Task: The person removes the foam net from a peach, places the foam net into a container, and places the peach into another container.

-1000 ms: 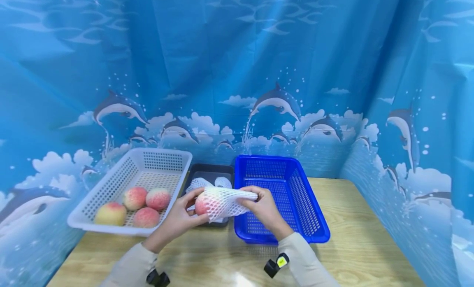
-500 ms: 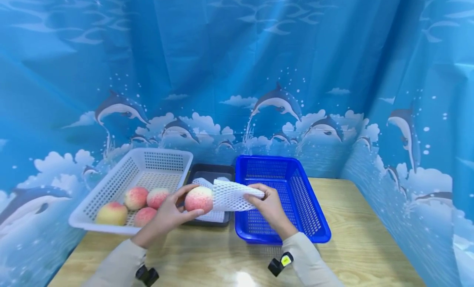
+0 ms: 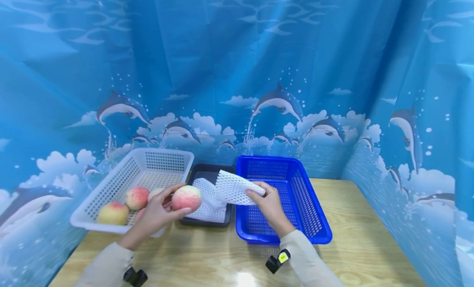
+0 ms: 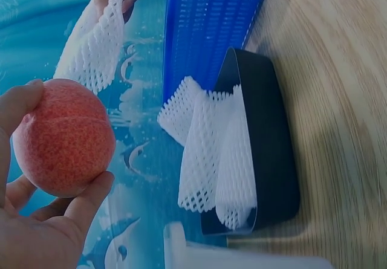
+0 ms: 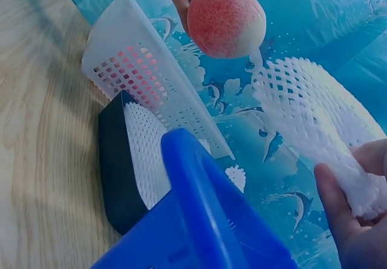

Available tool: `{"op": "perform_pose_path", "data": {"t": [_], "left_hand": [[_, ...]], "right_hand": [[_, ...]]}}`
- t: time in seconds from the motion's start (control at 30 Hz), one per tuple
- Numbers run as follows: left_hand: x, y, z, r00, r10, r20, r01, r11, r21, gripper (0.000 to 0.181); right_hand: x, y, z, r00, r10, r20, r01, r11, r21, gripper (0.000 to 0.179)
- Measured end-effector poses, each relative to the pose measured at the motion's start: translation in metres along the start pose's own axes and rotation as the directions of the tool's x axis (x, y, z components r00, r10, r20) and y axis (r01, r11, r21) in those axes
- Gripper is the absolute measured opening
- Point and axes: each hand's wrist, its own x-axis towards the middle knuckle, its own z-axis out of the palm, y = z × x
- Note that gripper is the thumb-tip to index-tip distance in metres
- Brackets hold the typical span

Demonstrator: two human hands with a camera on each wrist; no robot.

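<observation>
My left hand [image 3: 159,208] grips a pink and cream peach [image 3: 187,198] by its sides, over the right edge of the white basket. In the left wrist view the peach [image 4: 64,137] is bare, with fingers and thumb round it. My right hand [image 3: 270,202] pinches the gathered end of a white foam fruit net [image 3: 235,187], whose wide end points toward the peach. The net and peach are apart, as the right wrist view shows with the foam net [image 5: 320,112] hanging free. More foam nets [image 3: 207,202] lie in the black tray [image 3: 211,170] behind.
A white basket [image 3: 168,152] with several peaches [image 3: 112,213] stands at the left. At the right is a blue basket [image 3: 321,233], its left rim beside the black tray. All rest on a wooden table [image 3: 355,237] before a blue dolphin-print curtain [image 3: 237,64].
The peach, earlier inside the foam net, has come out of it. My left hand has drawn it left toward the white basket, while my right hand keeps the net at nearly the same place.
</observation>
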Motion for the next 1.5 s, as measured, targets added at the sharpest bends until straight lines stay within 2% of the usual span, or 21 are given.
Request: {"op": "perform_pose_path", "data": {"t": [0.3,0.47,0.6,0.9,1.17,1.37,1.5], "left_hand": [[0.001,-0.003,-0.019,0.999,-0.034,-0.016,0.036,0.995,0.093,0.079],[0.002,-0.005,-0.033,0.998,-0.052,-0.020,0.054,0.991,0.126,0.079],[0.003,-0.005,-0.044,0.998,-0.050,-0.023,0.053,0.992,0.113,0.078],[0.006,-0.011,-0.059,0.996,-0.078,-0.044,0.084,0.984,0.159,0.083],[0.014,-0.019,-0.070,0.995,-0.088,-0.041,0.095,0.975,0.199,0.085],[0.016,-0.023,-0.075,0.982,-0.175,-0.068,0.186,0.960,0.209,0.091],[0.017,-0.023,-0.075,0.973,-0.218,-0.070,0.227,0.954,0.193,0.096]], "right_hand": [[0.017,-0.001,0.008,0.994,-0.002,-0.111,0.008,0.999,0.049,0.028],[0.028,-0.004,0.014,0.992,0.027,-0.120,-0.017,0.996,0.082,0.030],[0.035,-0.007,0.021,0.991,0.045,-0.127,-0.036,0.996,0.076,0.028],[0.053,-0.010,0.038,0.990,0.061,-0.126,-0.053,0.996,0.066,0.027],[0.068,-0.005,0.052,0.976,0.090,-0.199,-0.085,0.996,0.035,0.027],[0.072,-0.001,0.061,0.966,0.126,-0.224,-0.133,0.991,-0.014,0.035],[0.074,0.003,0.064,0.962,0.098,-0.254,-0.115,0.992,-0.052,0.032]]}}
